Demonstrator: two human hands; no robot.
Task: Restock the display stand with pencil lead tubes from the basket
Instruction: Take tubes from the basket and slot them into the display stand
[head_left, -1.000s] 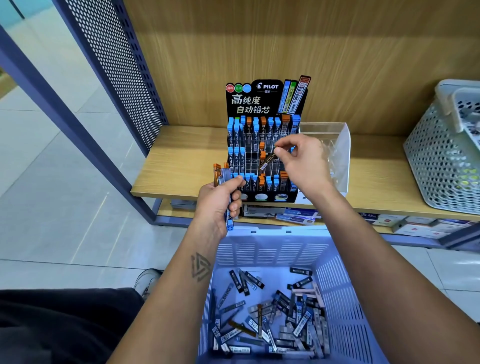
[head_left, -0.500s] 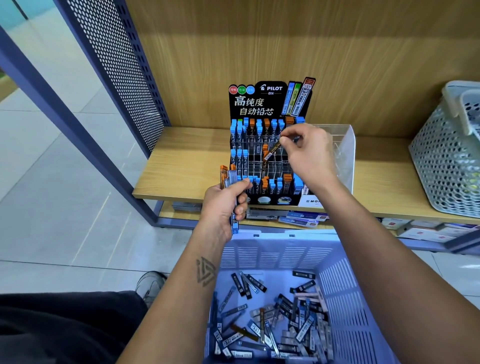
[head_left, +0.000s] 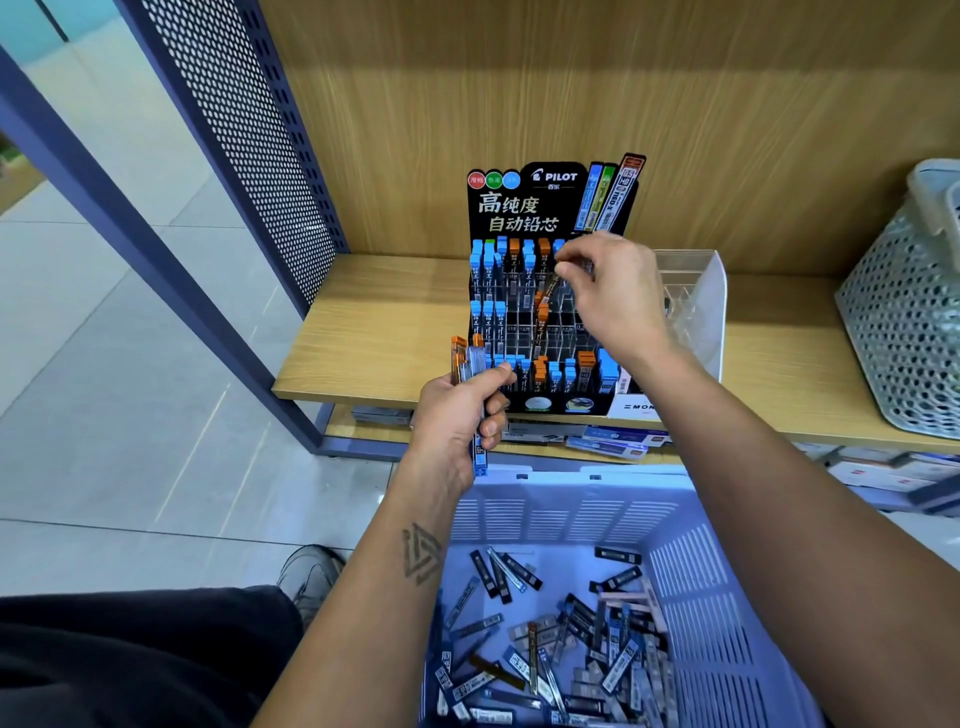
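A black Pilot display stand (head_left: 545, 208) sits on the wooden shelf (head_left: 374, 332), its slots partly filled with blue- and orange-capped lead tubes. My right hand (head_left: 613, 291) is raised at the stand's upper right rows and pinches an orange-capped lead tube (head_left: 549, 291) at its top end, the tube slanting down over the slots. My left hand (head_left: 457, 410) grips a bundle of lead tubes (head_left: 467, 358) upright, just left of the stand's lower front. Below, a pale blue basket (head_left: 571, 509) holds several loose lead tubes (head_left: 550, 644).
A clear plastic bin (head_left: 696, 301) stands right behind the stand. A grey perforated basket (head_left: 904, 332) sits at the shelf's right end. A perforated metal panel (head_left: 244, 130) closes the shelf's left side. Boxed stationery (head_left: 613, 441) lies on the lower shelf. My shoe (head_left: 311, 571) rests on the tiled floor.
My right hand has lifted the pinched tube from the stand's middle rows toward the upper right rows. My left hand stays beside the stand with its bundle.
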